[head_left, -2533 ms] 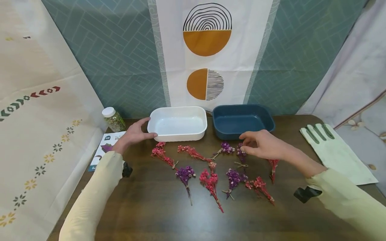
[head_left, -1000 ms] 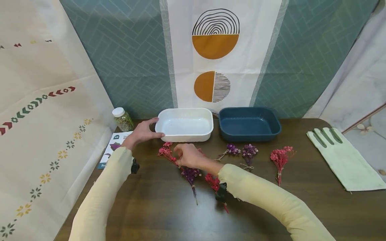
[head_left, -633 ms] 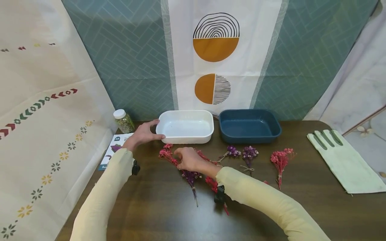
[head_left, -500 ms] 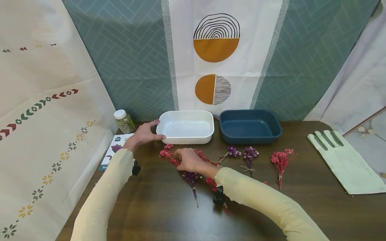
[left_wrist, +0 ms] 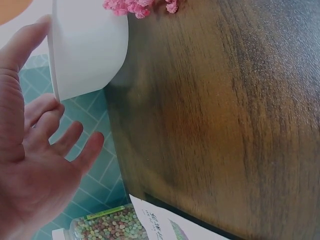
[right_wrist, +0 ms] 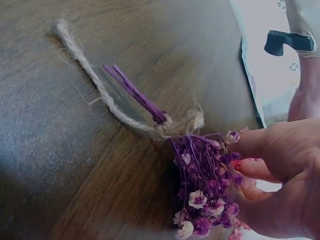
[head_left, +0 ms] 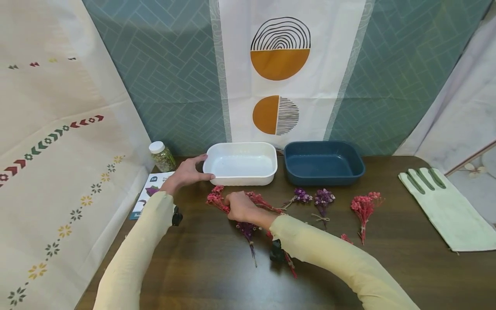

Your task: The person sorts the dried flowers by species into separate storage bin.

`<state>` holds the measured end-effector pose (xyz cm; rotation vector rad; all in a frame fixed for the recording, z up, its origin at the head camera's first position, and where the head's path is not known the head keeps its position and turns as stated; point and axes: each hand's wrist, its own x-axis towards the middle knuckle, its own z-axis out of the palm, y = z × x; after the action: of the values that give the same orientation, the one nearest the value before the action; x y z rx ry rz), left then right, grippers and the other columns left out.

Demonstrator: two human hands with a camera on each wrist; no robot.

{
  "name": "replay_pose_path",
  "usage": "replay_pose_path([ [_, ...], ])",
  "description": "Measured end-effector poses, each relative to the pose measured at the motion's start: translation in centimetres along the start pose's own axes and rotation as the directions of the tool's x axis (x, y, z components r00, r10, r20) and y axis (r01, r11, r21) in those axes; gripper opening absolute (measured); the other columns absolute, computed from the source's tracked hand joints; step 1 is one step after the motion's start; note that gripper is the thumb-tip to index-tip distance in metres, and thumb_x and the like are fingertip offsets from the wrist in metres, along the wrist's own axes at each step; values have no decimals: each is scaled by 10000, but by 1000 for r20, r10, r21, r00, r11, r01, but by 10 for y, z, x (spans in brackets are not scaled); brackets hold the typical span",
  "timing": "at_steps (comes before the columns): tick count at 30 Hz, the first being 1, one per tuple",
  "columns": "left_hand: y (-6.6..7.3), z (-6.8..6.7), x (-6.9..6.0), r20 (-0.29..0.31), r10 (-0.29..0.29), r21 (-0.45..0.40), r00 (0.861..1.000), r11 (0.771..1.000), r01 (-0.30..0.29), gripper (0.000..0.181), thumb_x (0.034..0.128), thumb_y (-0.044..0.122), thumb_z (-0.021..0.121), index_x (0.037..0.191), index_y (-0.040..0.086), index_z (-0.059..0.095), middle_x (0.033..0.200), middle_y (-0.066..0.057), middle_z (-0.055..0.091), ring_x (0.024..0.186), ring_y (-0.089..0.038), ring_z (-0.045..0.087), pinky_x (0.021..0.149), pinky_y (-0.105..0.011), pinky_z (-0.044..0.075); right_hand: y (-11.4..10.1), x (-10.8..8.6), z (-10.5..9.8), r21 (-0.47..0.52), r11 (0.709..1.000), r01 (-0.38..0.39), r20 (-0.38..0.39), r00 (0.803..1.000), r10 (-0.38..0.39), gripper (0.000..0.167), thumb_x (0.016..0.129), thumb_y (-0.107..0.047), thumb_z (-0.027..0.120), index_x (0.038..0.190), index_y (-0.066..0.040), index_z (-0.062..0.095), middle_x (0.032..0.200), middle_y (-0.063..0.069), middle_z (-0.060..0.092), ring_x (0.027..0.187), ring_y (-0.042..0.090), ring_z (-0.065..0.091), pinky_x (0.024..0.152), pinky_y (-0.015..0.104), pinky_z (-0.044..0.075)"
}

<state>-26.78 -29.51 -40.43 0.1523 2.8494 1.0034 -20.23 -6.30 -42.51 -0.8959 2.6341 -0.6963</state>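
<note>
In the head view, a shiny white dish with round corners stands on a dark brown wooden table. The person's left hand touches the dish's left end, with thumb and pointing finger spread wide. In front of the white dish, near its left corner, lies a bunch of small red dried flowers. The person's right hand is bent over its stem end. A purple dried bunch lies farther in front of the white dish, partly under the right hand. Right of the white dish is a deep blue dish of the same shape. Left of the white dish stands a clear jar with a white lid.

In the left wrist view, the thumb is on the white dish's rim and a bent finger is at its edge, while the other fingers curl loosely. Red blooms lie just beside the white dish.

In the right wrist view, the right hand's fingers are bent, with a bit of red between them. One cannot tell if they pinch the red bunch. Purple and white blooms tied with pale, fuzzy string partly hide the tips.
</note>
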Motion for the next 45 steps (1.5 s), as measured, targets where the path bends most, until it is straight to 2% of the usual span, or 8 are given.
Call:
replay_pose_path([
  [3,0,0,0,-1,0,-1,1000,1000,0,981,797,406,830,1556,41,328,1569,-200,342,1413,-405,328,1098,-622,307,-2,1,0,-14,1000,6,14,1000,-6,358,799,11,761,1152,-6,705,969,71,696,822,180,621,699,287,513],
  [9,0,-1,2,7,-8,-1,1000,1000,8,981,797,410,826,1560,51,325,1580,-186,329,1424,-396,314,1099,-617,310,-3,1,1,-37,997,70,12,998,-70,387,770,38,755,1151,-18,713,998,70,710,845,180,643,673,256,514],
  [15,1,-1,1,21,-13,10,1000,1000,13,983,807,414,818,1563,43,310,1585,-195,313,1432,-407,295,1105,-619,296,-5,2,0,-66,988,136,22,991,-135,355,771,55,727,1116,-31,721,880,30,683,705,134,558,593,243,462],
  [21,3,-1,1,26,-23,21,999,1000,22,983,812,423,812,1565,45,305,1583,-207,311,1428,-416,298,1099,-624,302,-6,1,-7,-73,988,136,70,989,-131,386,807,49,724,1183,-39,701,999,67,705,692,111,549,623,227,484],
  [26,4,-1,1,18,-23,19,1000,1000,23,973,813,414,812,1563,47,313,1577,-206,324,1422,-413,314,1094,-619,315,-9,-3,-18,-84,985,151,107,984,-142,381,835,17,730,1208,-47,694,1063,76,707,788,125,608,677,242,516],
  [31,5,0,-1,20,-32,21,999,999,32,986,807,425,813,1570,64,304,1586,-191,313,1421,-412,316,1092,-623,315,-9,-11,-30,-40,987,157,138,979,-151,372,866,18,702,1230,-57,685,1080,96,700,873,163,641,685,259,519],
  [37,7,-1,-1,24,-43,19,999,999,42,997,805,446,813,1573,70,301,1589,-194,304,1424,-415,308,1091,-625,315,-2,-23,-42,-6,976,216,119,970,-214,355,844,52,705,1187,-38,691,969,102,700,823,189,653,676,293,523],
  [45,7,-3,-3,17,-47,12,999,999,47,1023,775,460,830,1574,89,310,1588,-170,320,1417,-406,327,1082,-630,323,8,-37,-55,18,965,262,117,958,-262,334,836,66,705,1160,-15,691,903,71,686,733,136,621,664,275,527],
])
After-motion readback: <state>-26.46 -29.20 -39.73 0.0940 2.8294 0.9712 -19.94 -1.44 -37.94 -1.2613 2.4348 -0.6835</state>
